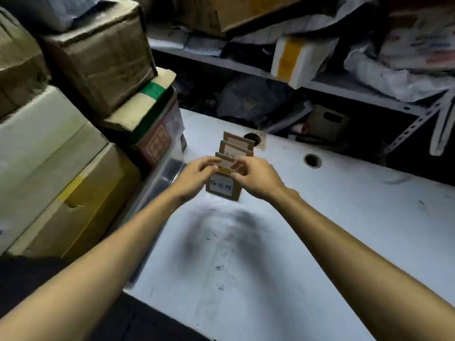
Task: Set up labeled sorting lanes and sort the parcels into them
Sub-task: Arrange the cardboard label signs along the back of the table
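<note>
Label cards (236, 144): cardboard, standing in a row on the table (344, 230), near its far edge. Left hand (197, 177), right hand (257, 179): fingers curled onto the row's front cards, one hand each side.

brown cards (237, 143) are faced with white labels (221, 186) inked black; the pale table (320, 230) is smudged grey; one box (138, 107) is striped green.

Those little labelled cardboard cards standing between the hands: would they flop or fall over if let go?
Probably stiff: the cardboard cards stand upright with straight edges and no sag. Likely light, since the left hand and right hand manage them with fingertips. They look thin and stand on edge on the table, so they seem apt to tip if nudged.
</note>
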The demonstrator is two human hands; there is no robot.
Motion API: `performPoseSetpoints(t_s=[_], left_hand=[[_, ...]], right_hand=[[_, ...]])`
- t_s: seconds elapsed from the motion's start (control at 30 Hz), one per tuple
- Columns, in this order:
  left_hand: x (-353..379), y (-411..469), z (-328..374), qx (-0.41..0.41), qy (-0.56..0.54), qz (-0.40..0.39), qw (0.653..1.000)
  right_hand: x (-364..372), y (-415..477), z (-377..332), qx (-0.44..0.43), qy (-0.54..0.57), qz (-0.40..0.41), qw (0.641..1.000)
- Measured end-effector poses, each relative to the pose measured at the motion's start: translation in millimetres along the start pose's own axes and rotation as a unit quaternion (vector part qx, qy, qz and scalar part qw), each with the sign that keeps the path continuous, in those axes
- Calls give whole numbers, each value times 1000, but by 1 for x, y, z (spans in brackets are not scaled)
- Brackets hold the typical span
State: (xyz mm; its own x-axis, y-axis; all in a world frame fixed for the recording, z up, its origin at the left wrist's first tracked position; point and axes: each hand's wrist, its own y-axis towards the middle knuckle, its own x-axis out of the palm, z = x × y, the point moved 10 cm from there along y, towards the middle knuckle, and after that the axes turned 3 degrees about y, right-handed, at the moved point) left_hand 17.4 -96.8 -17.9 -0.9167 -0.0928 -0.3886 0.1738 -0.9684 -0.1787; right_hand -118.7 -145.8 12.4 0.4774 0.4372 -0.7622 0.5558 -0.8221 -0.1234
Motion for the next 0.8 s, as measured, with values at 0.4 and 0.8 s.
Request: performPoseSetpoints(t_s=[0.4, 0.8], left_hand=[[5, 5, -13, 95, 269, 105, 953], [91, 91, 112, 133, 228, -1, 964]], right_hand=[[54, 18, 6, -60, -64, 2, 996], [-132, 13, 105, 38, -62, 60, 996]])
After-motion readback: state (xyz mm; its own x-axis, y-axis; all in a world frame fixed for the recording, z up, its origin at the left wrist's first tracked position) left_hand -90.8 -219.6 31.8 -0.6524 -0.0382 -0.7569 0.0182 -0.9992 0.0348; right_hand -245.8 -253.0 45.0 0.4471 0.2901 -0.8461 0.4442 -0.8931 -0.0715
